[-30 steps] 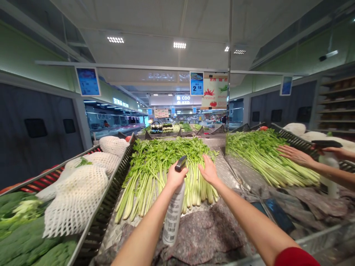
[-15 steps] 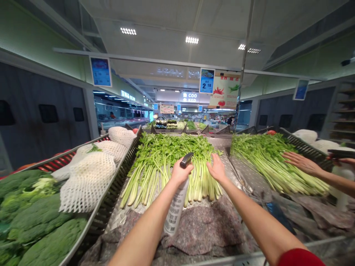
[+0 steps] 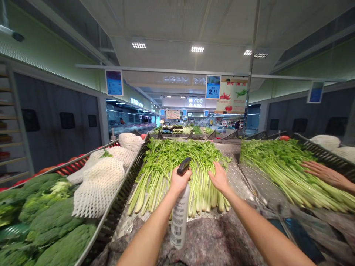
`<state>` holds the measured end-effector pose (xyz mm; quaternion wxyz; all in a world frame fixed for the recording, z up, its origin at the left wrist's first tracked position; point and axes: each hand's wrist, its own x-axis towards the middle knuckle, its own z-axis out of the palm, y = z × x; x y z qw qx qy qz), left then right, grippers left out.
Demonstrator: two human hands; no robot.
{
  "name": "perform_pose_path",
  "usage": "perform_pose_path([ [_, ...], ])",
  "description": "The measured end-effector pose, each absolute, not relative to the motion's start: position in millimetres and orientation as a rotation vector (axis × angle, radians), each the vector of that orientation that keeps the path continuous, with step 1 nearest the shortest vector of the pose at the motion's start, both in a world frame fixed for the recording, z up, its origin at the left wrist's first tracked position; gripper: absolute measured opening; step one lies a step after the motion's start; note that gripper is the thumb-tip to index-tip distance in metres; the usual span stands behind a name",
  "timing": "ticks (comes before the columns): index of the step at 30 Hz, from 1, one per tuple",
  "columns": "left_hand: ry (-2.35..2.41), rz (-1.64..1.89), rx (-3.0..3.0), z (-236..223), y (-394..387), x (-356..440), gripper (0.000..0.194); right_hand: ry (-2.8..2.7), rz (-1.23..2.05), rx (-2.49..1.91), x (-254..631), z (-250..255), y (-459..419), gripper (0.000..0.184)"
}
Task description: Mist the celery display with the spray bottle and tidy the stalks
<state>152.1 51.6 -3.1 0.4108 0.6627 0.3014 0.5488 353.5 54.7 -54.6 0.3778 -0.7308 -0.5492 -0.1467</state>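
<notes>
My left hand [image 3: 179,180] is wrapped round the neck of a white spray bottle [image 3: 179,218] with a black trigger head. The bottle hangs upright, its printed label toward me. Beneath and beyond it lies a broad layer of celery [image 3: 155,173], leaves away from me and pale stalk ends near. My right hand [image 3: 220,178], fingers stretched out, is over or against the right side of the celery; whether it touches the stalks I cannot tell. A grey mottled cloth [image 3: 216,240] is spread in front of the stalk ends.
On the left, a black slatted divider [image 3: 122,192] separates off broccoli [image 3: 61,218] and produce in white foam nets [image 3: 101,186]. A mirror panel [image 3: 277,173] on the right reflects the celery and a hand. Price signs [image 3: 213,87] hang from a rail above.
The view has turned slightly left and up, so the scene sits further right and lower. My left hand still holds the spray bottle; my right hand stays stretched out by the celery.
</notes>
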Motion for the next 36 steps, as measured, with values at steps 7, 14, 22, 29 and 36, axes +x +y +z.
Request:
perform_pose_path([
  [7, 0.821, 1.449, 1.642, -3, 57, 145, 0.015, -1.417, -0.361, -1.877, 351, -58, 57, 0.055],
  [14, 0.837, 1.454, 1.658, -6, 58, 143, 0.013, -1.417, -0.338, -1.881, 344, -63, 61, 0.056],
  [22, 0.826, 1.477, 1.593, -4, 61, 139, 0.015, -1.46, -0.327, -1.83, 330, -56, 65, 0.056],
  [29, 0.831, 1.481, 1.579, -2, 57, 142, 0.016, -1.466, -0.296, -1.784, 331, -69, 63, 0.055],
  [36, 0.86, 1.622, 1.461, 9, 60, 105, 0.021, -1.345, -0.203, -1.294, 313, -33, 30, 0.05],
])
